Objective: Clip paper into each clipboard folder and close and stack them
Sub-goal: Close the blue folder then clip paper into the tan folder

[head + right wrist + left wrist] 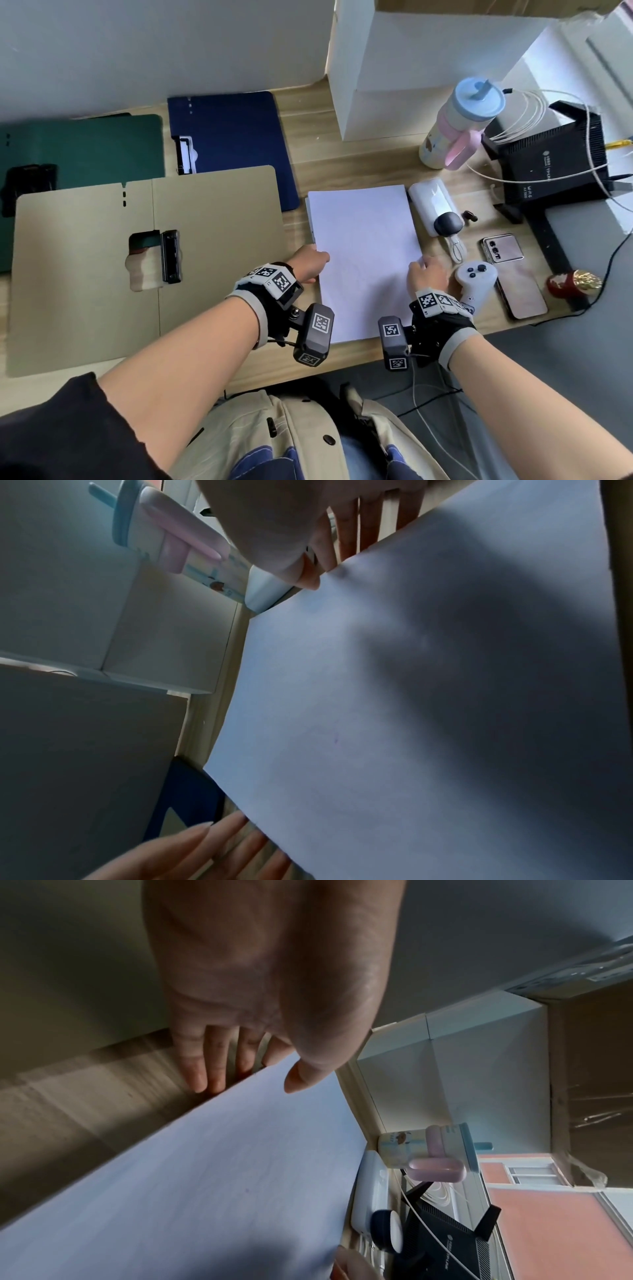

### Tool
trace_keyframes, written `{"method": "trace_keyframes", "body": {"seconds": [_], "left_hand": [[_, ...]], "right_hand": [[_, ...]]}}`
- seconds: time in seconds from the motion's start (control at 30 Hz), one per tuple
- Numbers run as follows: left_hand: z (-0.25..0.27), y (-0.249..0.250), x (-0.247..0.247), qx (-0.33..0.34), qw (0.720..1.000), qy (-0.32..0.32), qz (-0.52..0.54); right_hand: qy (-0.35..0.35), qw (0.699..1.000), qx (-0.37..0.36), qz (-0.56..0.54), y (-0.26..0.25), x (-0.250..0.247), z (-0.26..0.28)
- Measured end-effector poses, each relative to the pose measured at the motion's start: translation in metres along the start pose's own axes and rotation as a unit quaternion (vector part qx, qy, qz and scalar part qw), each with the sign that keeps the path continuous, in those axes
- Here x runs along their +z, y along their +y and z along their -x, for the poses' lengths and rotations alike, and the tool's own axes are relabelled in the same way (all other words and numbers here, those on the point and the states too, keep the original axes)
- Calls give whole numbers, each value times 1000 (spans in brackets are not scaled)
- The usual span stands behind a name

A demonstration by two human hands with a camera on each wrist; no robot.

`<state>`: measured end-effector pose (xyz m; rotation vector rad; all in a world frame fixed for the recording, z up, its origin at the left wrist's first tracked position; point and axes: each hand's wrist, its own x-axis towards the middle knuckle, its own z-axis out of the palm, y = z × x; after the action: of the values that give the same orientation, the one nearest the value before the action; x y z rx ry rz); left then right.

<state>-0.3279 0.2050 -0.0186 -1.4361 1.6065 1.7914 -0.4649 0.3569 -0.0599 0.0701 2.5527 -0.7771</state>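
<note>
A stack of white paper (363,260) (205,1177) (377,723) lies on the wooden desk (325,164), right of three clipboard folders. A tan folder (205,240) lies open in front, its black clip (170,255) at the middle. A navy folder (233,137) and a green folder (85,147) lie behind it. My left hand (310,262) (246,1083) is at the paper's left edge, fingers reaching under it and thumb over the sheet. My right hand (423,270) (322,569) pinches the right edge, its thumb denting the top sheet.
Right of the paper lie a white game controller (474,277), a phone (520,284), a white device (431,202) and a red stamp (572,282). A lidded tumbler (462,123), a black router (555,164) with cables and a white box (411,68) stand behind.
</note>
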Motion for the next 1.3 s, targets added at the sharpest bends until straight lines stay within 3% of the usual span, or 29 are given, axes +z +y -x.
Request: {"method": "trace_keyframes", "body": {"seconds": [0.13,0.37,0.43,0.6,0.77,0.87,0.97,1.07,1.17,1.2,1.3], "left_hand": [[0,2,5,22,999,25,-40],[-9,-5,2,105,986,123,-32],[-10,-5,1,103,988,115,-24],[-8,-9,2,68,997,24,36],[-2,-11,-19,116,987,61,90],[0,-17,-51,159,977,86,109],[11,-21,-89,167,972,81,145],[31,-20,-119,185,959,73,202],[43,-12,-134,225,940,103,235],[63,-24,-167,247,925,141,253],[72,-30,-181,301,915,167,209]], "right_hand": [[7,1000,6,-8,-1,1,0],[6,1000,11,-12,-6,1,7],[15,1000,3,-4,-5,3,6],[8,1000,6,-2,-5,3,6],[3,995,-83,-46,-17,-10,9],[-62,991,-72,-98,-37,-11,18],[-171,969,-74,-160,-57,2,31],[-253,917,-84,-297,-79,16,59],[-293,869,-114,-381,-103,15,77],[-321,855,-125,-389,-126,35,102],[-313,858,-164,-373,-141,37,120]]}}
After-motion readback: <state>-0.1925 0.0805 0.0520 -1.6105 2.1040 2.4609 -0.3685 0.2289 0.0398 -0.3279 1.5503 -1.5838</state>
